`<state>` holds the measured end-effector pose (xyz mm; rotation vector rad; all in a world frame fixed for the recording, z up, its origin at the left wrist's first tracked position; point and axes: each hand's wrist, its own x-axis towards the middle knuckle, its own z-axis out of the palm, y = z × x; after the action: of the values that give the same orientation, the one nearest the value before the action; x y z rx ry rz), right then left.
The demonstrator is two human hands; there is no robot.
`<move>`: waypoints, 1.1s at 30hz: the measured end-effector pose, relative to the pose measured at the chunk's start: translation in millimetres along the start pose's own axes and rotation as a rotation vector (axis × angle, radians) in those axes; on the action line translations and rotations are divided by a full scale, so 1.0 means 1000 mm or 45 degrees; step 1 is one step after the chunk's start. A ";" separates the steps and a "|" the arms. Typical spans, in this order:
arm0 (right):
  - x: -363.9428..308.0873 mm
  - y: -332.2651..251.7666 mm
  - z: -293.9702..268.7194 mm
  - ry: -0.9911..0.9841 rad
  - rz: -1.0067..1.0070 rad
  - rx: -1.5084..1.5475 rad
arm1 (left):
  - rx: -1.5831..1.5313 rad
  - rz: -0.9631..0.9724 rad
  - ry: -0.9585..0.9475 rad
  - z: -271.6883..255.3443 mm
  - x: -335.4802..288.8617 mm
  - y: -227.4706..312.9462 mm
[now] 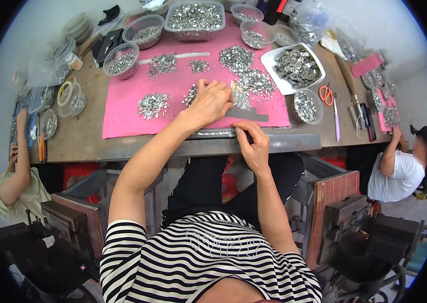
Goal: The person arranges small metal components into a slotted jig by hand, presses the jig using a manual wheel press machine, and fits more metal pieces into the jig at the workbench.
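On a pink mat (122, 113) lie several loose piles of small shiny metal pieces (153, 105). My left hand (209, 105) reaches over the mat, its fingers bent down and drawn together beside a small dark pile (191, 95); whatever is at its fingertips is hidden. At the table's front edge, a narrow dark strip (211, 134) carries a row of tiny shiny pieces. My right hand (255, 146) pinches the right end of this strip between thumb and fingers. A flat grey piece (251, 116) lies on the mat just above the right hand.
Tubs of metal parts (195, 20) line the far side, with a white tray (294, 68) and round tub (306, 106) at right. Orange-handled scissors (326, 96), a purple-handled tool (336, 118) and a brush (347, 76) lie beyond. Other people sit left (14, 177) and right (400, 166).
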<state>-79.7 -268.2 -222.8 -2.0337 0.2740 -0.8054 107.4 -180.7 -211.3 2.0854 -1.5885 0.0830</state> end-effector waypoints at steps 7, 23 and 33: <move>0.001 -0.001 0.000 0.012 0.013 0.009 | 0.093 0.031 0.016 0.006 0.003 0.002; 0.024 0.028 -0.030 0.010 -0.176 -0.515 | 0.137 0.059 -0.081 -0.007 0.005 -0.001; 0.029 0.030 -0.038 -0.004 -0.050 -0.333 | 0.158 0.160 -0.201 -0.001 0.016 0.001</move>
<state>-78.9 -324.9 -220.4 -2.2906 0.3542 -0.8258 111.7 -194.6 -204.3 2.1284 -1.8514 0.0637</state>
